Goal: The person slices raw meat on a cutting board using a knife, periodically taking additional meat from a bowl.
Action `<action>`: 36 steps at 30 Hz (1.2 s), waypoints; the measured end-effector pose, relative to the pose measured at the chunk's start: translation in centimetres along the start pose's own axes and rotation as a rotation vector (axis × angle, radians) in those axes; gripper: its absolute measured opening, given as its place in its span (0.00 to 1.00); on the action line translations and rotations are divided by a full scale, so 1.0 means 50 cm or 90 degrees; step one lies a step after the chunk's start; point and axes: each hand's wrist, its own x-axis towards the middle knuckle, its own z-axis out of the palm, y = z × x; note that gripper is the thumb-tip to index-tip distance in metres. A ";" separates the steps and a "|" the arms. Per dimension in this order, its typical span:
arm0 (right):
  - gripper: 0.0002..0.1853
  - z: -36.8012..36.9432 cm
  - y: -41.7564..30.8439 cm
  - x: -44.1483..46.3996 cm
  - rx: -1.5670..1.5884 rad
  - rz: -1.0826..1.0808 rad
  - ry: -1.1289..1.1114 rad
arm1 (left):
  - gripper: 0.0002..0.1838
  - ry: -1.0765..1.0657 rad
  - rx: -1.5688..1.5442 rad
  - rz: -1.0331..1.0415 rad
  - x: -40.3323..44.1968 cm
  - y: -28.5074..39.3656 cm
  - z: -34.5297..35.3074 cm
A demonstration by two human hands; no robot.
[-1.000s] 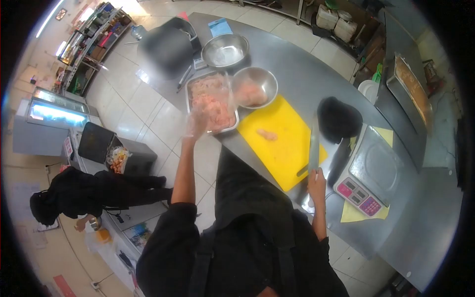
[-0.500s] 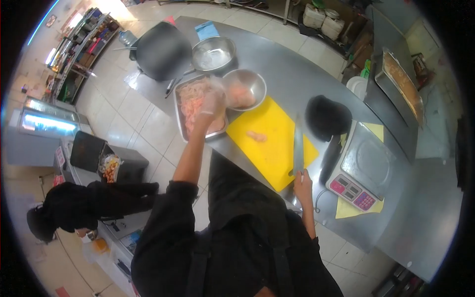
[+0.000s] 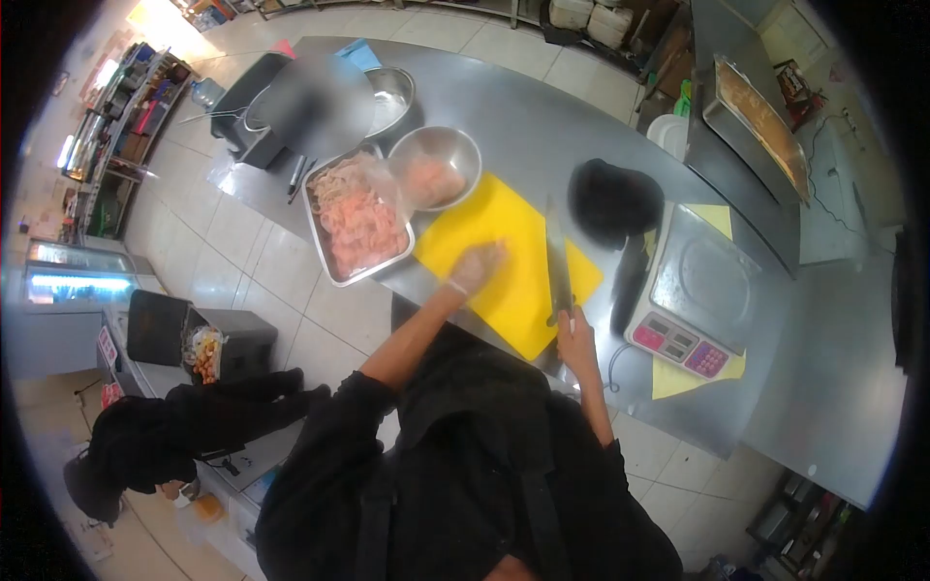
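Observation:
My left hand [image 3: 475, 268], in a thin clear glove, is over the yellow cutting board [image 3: 523, 315]. Its fingers are closed at a small pale-pink piece of raw meat [image 3: 501, 249], mostly covered by the hand and blurred. In my right hand [image 3: 575, 341] is the handle of a long knife [image 3: 558, 261]; the blade lies along the board's right side, pointing away from me. Left of the board, a metal tray [image 3: 341, 282] holds many strips of raw meat [image 3: 363, 228]. A steel bowl [image 3: 468, 160] with more pink meat stands at the board's far left corner.
A digital scale [image 3: 690, 305] stands on the right, with a black bundle [image 3: 615, 203] beyond the board. Behind the tray are a second steel bowl [image 3: 395, 94], a dark bin [image 3: 254, 140] and a blurred round shape. A person in black [image 3: 184, 426] is at the left counter.
My left hand has moved from the meat tray right and down onto the cutting board, over the meat piece. My right hand still holds the knife. The whole view has shifted slightly.

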 end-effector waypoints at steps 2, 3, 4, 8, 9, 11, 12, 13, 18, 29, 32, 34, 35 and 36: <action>0.18 -0.012 -0.038 -0.007 0.028 0.087 -0.016 | 0.18 -0.041 -0.005 0.026 0.021 0.040 0.024; 0.18 -0.020 -0.053 -0.011 0.026 0.091 -0.013 | 0.18 -0.044 -0.009 0.026 0.030 0.084 0.025; 0.17 -0.029 -0.068 -0.016 0.031 0.103 -0.031 | 0.19 -0.082 -0.009 0.001 0.039 0.126 0.030; 0.16 -0.018 -0.025 -0.020 -0.006 0.024 0.016 | 0.24 -0.050 0.062 -0.077 0.030 0.175 0.079; 0.16 -0.017 -0.024 -0.023 -0.004 0.030 0.022 | 0.24 -0.057 0.061 -0.072 0.033 0.191 0.072; 0.16 -0.008 -0.029 -0.029 -0.167 0.019 0.007 | 0.24 -0.133 0.026 -0.197 0.032 0.229 0.040; 0.16 -0.012 -0.050 -0.034 -0.267 0.051 -0.027 | 0.24 -0.140 0.027 -0.197 0.027 0.217 0.039; 0.16 -0.012 -0.050 -0.034 -0.263 0.057 -0.027 | 0.22 -0.156 0.104 -0.182 0.021 0.196 0.039; 0.21 -0.019 -0.056 -0.013 -0.302 0.117 -0.095 | 0.17 -0.064 0.102 -0.031 -0.058 0.130 -0.013; 0.24 -0.018 -0.037 0.003 -0.291 0.127 -0.111 | 0.14 0.128 0.248 0.149 -0.031 0.202 -0.014; 0.23 -0.023 -0.043 0.003 -0.305 0.122 -0.107 | 0.11 0.062 0.349 0.183 -0.023 0.152 0.052; 0.23 -0.026 -0.043 -0.003 -0.315 0.122 -0.104 | 0.09 0.046 0.374 0.175 -0.045 0.085 0.088; 0.22 -0.025 -0.046 -0.005 -0.311 0.109 -0.096 | 0.08 0.031 0.407 0.163 -0.055 0.065 0.090; 0.21 -0.022 -0.048 -0.005 -0.304 0.095 -0.089 | 0.08 0.025 0.407 0.169 -0.063 0.071 0.075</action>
